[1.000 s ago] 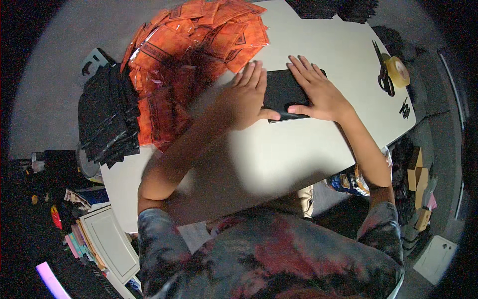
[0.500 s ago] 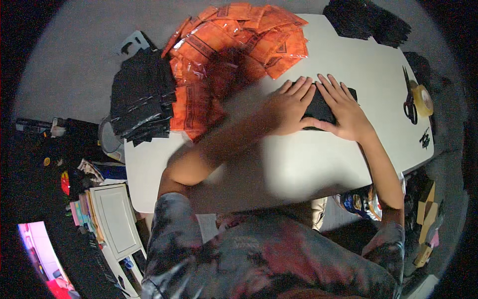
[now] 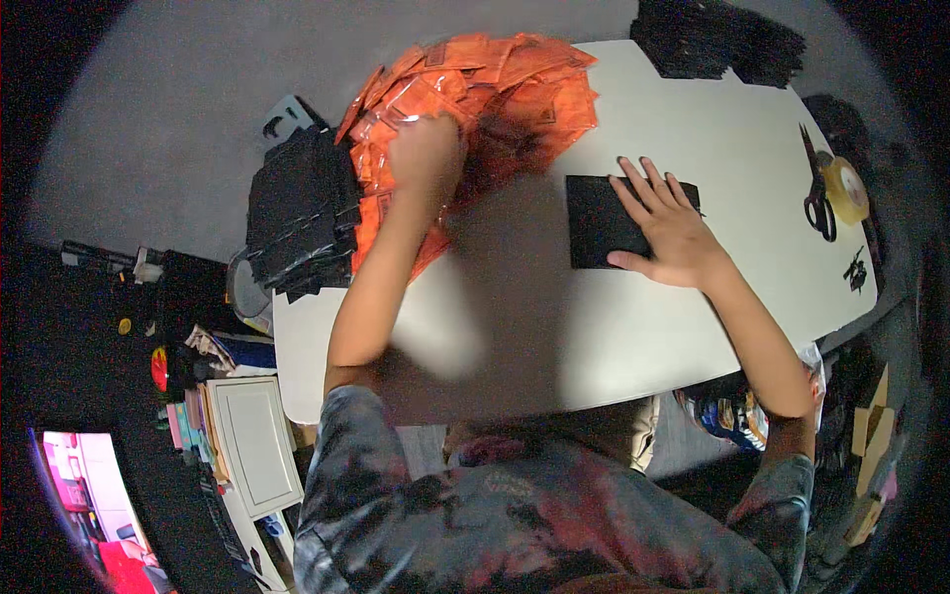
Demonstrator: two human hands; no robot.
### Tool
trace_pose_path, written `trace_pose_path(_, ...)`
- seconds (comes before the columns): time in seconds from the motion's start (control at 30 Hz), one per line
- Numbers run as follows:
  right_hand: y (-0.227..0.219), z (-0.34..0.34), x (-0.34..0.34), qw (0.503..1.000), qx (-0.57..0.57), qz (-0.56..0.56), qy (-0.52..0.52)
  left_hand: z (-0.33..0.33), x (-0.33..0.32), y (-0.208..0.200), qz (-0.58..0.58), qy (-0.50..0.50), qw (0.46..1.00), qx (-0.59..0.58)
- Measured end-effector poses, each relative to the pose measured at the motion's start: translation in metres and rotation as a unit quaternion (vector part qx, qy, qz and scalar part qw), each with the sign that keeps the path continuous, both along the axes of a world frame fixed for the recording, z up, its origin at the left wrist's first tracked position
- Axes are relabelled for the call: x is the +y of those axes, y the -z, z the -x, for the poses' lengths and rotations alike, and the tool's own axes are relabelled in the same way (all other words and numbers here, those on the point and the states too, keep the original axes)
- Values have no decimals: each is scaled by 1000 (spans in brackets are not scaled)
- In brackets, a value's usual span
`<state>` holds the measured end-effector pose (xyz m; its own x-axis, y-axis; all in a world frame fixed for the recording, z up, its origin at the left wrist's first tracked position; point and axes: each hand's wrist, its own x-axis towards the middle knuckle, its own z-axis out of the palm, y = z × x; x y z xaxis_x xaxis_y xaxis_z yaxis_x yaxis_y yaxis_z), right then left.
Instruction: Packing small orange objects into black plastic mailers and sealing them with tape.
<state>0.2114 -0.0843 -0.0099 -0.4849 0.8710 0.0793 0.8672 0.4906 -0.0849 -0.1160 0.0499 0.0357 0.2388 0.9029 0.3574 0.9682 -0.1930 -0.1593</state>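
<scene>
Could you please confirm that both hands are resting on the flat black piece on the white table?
Not quite: in the head view, only the right hand rests on the flat black piece, which lies on the white table; the left hand is over the pile of orange packets.

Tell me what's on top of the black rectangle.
The right grip lies spread over the right part of the black rectangle; its left part shows bare. What the grip covers, and anything underneath, can't be seen.
</scene>
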Motion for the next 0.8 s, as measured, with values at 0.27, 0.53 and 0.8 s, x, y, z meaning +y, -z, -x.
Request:
trace_pose_path(0.27,-9,-1,-2,990,137,-8,-26,-68,-61,-21,-2,234,960,-152)
trace_pose_path(0.53,-25,-98,36,882,429,-121,154,-99,-74,21,19,489,872,-19)
trace_pose_path(0.8,0,-56,34,953,271,-54,-123,-104,-88,39,168,439,874,-123)
